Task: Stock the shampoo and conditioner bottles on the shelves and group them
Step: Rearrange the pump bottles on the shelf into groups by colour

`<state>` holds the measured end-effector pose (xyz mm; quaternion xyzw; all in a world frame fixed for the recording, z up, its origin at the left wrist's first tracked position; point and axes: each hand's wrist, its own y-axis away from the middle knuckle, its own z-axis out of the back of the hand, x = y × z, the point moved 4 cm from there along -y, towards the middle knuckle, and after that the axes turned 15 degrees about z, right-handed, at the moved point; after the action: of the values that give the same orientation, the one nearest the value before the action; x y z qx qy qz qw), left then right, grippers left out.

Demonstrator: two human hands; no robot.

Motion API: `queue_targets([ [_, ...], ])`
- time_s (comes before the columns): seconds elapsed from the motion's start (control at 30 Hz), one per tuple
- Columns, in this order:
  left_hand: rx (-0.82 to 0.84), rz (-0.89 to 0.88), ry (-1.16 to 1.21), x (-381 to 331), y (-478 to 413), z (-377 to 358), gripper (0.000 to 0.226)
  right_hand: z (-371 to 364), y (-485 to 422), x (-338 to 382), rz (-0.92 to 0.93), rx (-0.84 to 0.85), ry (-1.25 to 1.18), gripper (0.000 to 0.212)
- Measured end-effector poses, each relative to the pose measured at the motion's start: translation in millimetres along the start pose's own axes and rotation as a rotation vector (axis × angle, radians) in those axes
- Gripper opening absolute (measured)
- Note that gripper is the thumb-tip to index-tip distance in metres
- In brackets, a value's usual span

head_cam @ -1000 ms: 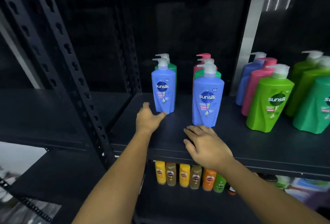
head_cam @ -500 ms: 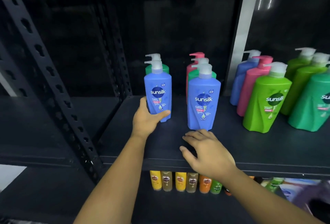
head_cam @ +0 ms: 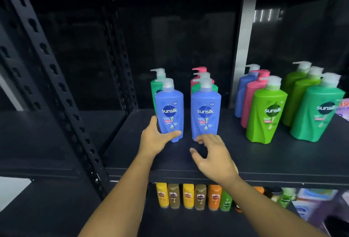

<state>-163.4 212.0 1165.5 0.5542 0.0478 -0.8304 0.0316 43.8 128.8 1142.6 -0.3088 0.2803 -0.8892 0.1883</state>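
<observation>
Fingers (head_cam: 154, 121) of the left hand (head_cam: 154, 140) curl around the left blue Sunsilk bottle (head_cam: 170, 112), mostly hidden behind it; the right hand (head_cam: 213, 157) hovers near the shelf (head_cam: 283, 163) front edge, fingers loosely spread.

Of the person only two arms show. The left hand (head_cam: 156, 140) is bare from wrist to fingertips, and its outline is fairly sharp. The right hand (head_cam: 213, 159) is bare as well; its fingertips are smeared by blur, so the nails cannot be made out. The left forearm (head_cam: 117, 199) and the right forearm (head_cam: 273, 208) are bare along all the length in view, smooth and slender, narrowing toward the wrists. The light on them is dim, so finer detail cannot be told.
</observation>
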Motion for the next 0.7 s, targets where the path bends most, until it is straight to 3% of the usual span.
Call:
queue_targets([
  [0.2, 0.130, -0.006, -0.032, 0, 37, -10, 0.059, 10, 2, 5, -0.053, -0.097, -0.177, 0.062],
  [0.3, 0.258, -0.036, -0.057, 3, 46, -15, 0.041, 15, 3, 10, -0.032, -0.154, -0.278, 0.071],
  [0.4, 0.290, -0.120, -0.265, 8, 49, -23, 0.027, 22, 4, 14, -0.014, -0.207, -0.333, 0.073],
  [0.53, 0.277, -0.153, -0.521, 8, 50, -26, 0.034, 24, 6, 13, -0.032, -0.236, -0.356, 0.081],
  [0.7, 0.202, -0.160, -0.606, 13, 48, -26, 0.048, 34, 11, 8, -0.070, -0.324, -0.355, 0.075],
])
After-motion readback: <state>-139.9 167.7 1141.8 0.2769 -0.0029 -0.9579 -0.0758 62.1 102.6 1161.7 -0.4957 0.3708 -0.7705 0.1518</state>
